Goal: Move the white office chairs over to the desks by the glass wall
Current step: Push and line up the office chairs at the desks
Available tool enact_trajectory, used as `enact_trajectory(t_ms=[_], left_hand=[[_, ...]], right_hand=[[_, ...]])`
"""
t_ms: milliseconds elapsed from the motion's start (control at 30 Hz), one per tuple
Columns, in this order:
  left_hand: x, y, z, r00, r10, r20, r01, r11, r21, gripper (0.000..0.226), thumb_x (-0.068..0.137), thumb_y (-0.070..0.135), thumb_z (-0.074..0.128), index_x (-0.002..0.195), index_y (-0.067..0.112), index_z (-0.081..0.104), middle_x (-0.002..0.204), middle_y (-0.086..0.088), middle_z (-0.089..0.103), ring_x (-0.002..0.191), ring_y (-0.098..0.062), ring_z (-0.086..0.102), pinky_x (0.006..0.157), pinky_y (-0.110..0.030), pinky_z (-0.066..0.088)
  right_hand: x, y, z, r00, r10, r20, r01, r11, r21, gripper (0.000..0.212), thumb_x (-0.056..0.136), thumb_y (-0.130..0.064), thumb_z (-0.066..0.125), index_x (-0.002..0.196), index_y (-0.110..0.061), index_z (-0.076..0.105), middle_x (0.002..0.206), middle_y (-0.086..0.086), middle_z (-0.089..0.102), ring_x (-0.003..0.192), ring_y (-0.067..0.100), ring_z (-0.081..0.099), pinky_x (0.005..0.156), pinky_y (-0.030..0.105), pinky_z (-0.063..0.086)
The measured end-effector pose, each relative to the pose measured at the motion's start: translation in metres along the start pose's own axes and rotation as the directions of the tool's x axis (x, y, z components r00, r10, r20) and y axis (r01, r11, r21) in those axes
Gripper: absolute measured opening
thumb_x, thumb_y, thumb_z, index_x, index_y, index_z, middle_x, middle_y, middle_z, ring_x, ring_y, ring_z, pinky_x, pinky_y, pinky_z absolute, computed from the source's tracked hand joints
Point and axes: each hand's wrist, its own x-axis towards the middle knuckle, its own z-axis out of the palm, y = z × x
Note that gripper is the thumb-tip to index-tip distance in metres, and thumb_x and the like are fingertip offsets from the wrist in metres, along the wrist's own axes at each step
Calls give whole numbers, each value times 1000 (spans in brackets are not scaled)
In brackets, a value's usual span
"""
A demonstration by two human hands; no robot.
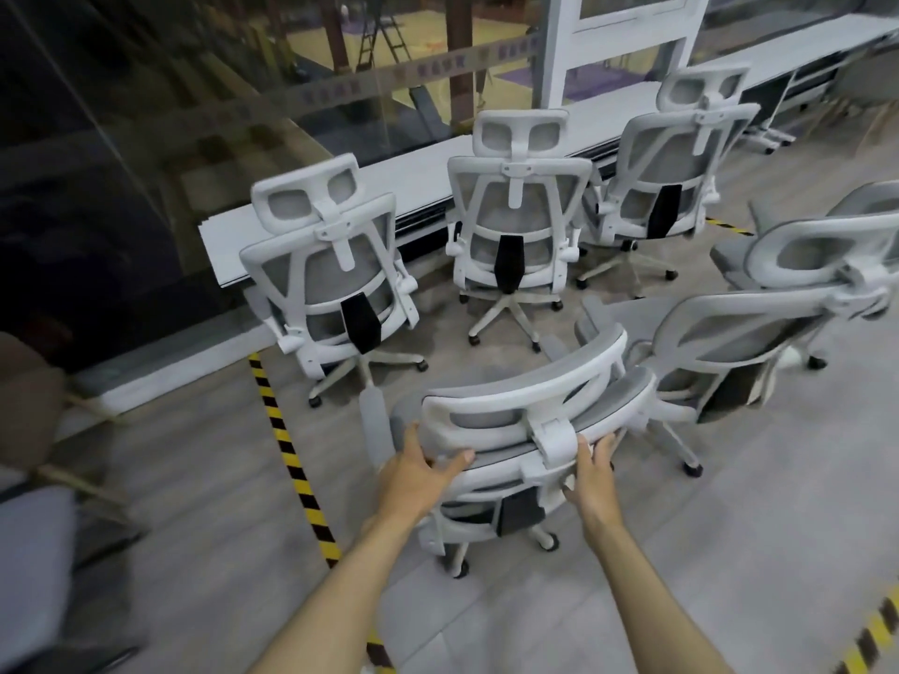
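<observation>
right chair (798, 284) cropped, left furniture (34, 479) blurred

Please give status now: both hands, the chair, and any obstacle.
Left hand and right hand grip held chair at its back. Three chairs parked at desk. Another chair close on right.

No readable text anywhere. Frosted strip (389, 73) across the glass wall (146, 138) carries rows of purplish characters, too blurred to make out. Chairs, desks show no labels, brands or numbers. Floor tape (292, 459) is plain yellow-black hazard striping, no lettering.
</observation>
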Motion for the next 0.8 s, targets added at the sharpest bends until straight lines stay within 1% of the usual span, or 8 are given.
enact_trajectory(t_ms=[133, 200, 333, 433, 500, 600, 700, 800], left_hand=[[-2, -7, -6, 998, 50, -27, -47, 994, 95, 103, 70, 86, 61, 151, 38, 20, 105, 5, 66, 103, -22, 63, 88, -35, 53], [0, -15, -5, 996, 47, -75, -41, 996, 80, 102, 68, 91, 57, 148, 37, 23, 103, 5, 63, 104, -23, 60, 91, -42, 54], [9, -34, -6, 993, 25, -112, -26, 1000, -10, 104, 62, 97, 53, 145, 41, 23, 103, 6, 56, 111, -26, 53, 98, -49, 51], [15, -45, -11, 985, 65, -161, -84, 990, -115, 102, 63, 95, 57, 145, 43, 28, 100, 13, 56, 108, -20, 53, 96, -46, 52], [20, -52, -20, 972, 84, -222, -112, 986, -121, 98, 67, 91, 58, 146, 39, 33, 97, 17, 56, 105, -16, 52, 94, -43, 53], [39, -62, -39, 959, 95, -266, -120, 990, -79, 94, 70, 89, 56, 146, 36, 38, 96, 18, 57, 104, -15, 52, 95, -39, 50], [67, -74, -58, 956, 113, -272, -129, 991, -41, 93, 71, 91, 53, 143, 35, 40, 94, 18, 59, 101, -13, 54, 99, -37, 43], [88, -86, -73, 955, 121, -270, -135, 990, -31, 90, 70, 93, 52, 138, 33, 45, 92, 18, 59, 99, -12, 54, 98, -40, 45]], right_hand=[[4, -8, 6, 996, 22, 91, -30, 996, 84, 54, 106, -42, 45, 154, -45, 21, 143, -17, 46, 132, 18, 48, 85, 47, 57], [6, -12, 11, 993, 37, 112, -46, 996, 73, 54, 106, -45, 45, 153, -47, 21, 147, -14, 44, 134, 22, 47, 75, 42, 60], [18, -13, 24, 975, 72, 210, -81, 996, 38, 69, 94, -63, 54, 149, -63, 13, 156, -12, 34, 137, 29, 44, 72, 47, 62], [27, -15, 38, 962, 45, 270, -53, 998, 24, 71, 74, -79, 66, 134, -75, 29, 159, -19, 26, 136, 27, 46, 73, 50, 62], [31, -20, 54, 951, 52, 305, -58, 998, 9, 76, 66, -85, 67, 130, -77, 27, 157, -19, 30, 135, 27, 48, 74, 49, 62], [38, -28, 86, 959, 95, 266, -91, 995, -28, 83, 74, -80, 62, 144, -66, 21, 154, -11, 38, 131, 29, 51, 74, 46, 62], [46, -29, 116, 977, 96, 192, -94, 995, -22, 75, 94, -63, 53, 153, -59, 7, 151, -6, 47, 132, 28, 53, 94, 51, 55], [54, -25, 140, 983, 97, 157, -93, 995, -34, 76, 94, -64, 54, 153, -58, 8, 154, -6, 47, 131, 23, 54, 102, 51, 50]])
